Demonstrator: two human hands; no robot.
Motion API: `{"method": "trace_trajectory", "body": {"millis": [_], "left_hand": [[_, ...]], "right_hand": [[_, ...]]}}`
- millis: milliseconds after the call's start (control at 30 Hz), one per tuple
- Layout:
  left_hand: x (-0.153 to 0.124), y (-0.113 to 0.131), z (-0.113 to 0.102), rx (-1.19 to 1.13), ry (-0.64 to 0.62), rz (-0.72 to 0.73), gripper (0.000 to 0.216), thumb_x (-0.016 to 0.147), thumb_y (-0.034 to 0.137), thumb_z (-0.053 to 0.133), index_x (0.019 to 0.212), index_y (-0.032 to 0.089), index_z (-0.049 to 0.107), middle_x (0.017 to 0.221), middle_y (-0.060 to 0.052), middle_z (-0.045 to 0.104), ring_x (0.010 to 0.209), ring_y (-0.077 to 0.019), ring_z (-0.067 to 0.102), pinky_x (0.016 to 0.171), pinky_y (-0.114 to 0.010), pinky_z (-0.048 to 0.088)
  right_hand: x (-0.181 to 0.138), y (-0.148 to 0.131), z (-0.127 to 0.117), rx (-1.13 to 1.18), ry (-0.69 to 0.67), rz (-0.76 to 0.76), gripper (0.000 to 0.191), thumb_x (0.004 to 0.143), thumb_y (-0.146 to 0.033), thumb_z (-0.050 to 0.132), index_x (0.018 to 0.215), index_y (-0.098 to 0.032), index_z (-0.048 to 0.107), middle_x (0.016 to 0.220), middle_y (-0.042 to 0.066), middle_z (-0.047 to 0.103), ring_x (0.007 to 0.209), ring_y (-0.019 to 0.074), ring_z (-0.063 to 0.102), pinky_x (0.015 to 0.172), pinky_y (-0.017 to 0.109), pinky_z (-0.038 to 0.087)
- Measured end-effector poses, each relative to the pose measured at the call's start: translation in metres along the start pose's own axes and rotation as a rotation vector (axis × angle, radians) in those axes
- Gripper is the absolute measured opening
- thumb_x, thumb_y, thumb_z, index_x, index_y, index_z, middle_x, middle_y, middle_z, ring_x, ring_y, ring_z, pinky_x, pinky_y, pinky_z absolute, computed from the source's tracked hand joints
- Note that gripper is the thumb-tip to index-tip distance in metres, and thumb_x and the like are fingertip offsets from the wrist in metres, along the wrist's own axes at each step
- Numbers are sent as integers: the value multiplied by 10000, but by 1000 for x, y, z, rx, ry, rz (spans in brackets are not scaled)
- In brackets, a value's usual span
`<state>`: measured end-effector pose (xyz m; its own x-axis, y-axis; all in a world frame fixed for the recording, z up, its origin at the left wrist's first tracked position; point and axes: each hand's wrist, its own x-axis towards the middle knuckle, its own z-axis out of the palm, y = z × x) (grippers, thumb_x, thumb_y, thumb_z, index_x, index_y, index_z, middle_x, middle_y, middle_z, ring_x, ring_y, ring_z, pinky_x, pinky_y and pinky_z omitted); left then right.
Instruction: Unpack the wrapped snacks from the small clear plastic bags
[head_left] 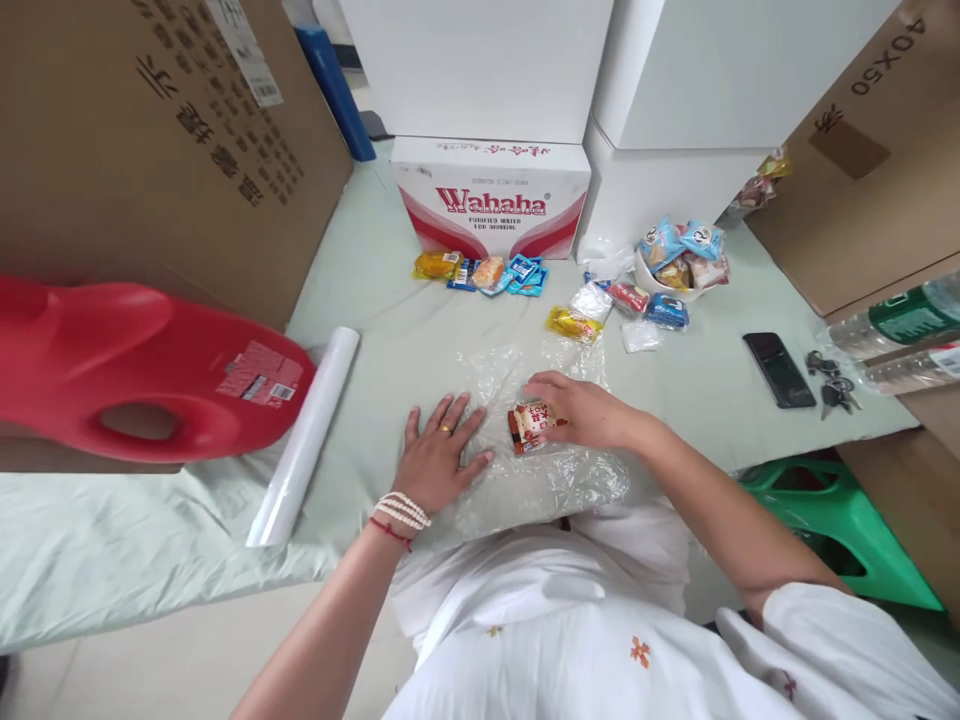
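A sheet of clear plastic film (589, 485) lies crinkled on the cloth-covered table in front of me. My left hand (436, 458) rests flat with fingers spread, pressing on the film's left side. On the middle of the film is a small brown and cream snack packet (531, 425). My right hand (589, 410) has its fingers curled round the packet's right end, partly hiding it. Beyond the film are a yellow-wrapped snack (573, 323), a red packet (628, 298) and a blue packet (667, 311).
A white bowl (679, 291) of wrapped snacks stands behind. More packets (491, 274) line the Wahaha carton (495, 200). At left are a white roll (306, 435) and a red jug (172, 350); at right, a phone (778, 370), keys (834, 385) and bottles (900, 325).
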<state>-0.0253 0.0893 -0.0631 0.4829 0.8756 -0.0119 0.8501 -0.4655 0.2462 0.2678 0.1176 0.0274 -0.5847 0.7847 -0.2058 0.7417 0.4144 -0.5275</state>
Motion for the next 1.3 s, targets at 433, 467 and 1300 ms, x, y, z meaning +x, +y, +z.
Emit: {"method": "trace_trajectory", "body": {"millis": [433,467,1300], "left_hand": [[-4,-1,3,13,115,-11,718,946,562,560,1584,259,429,1721,-170,221,1576,-407,237,1222,-691,178],[-6,0,4,28,154,-10,705,947,551,567,1579,264,440,1724,-171,209,1583,-420,205,1220,-700,161],[-18,-11,-36,-595,-95,170,322,1032,399,442,1019,220,709,991,-62,778,956,-206,723,913,-341,545]], "right_hand": [[2,-19,22,-273,-126,95,565,943,-277,634,1490,-273,496,1335,100,632,1036,249,692,753,281,454],[2,-19,24,-279,-115,102,564,949,-274,624,1497,-275,490,1336,102,631,1032,248,695,754,284,460],[-103,23,59,235,186,-87,285,1073,-331,430,1095,-233,697,1196,110,693,1101,212,652,953,370,526]]}}
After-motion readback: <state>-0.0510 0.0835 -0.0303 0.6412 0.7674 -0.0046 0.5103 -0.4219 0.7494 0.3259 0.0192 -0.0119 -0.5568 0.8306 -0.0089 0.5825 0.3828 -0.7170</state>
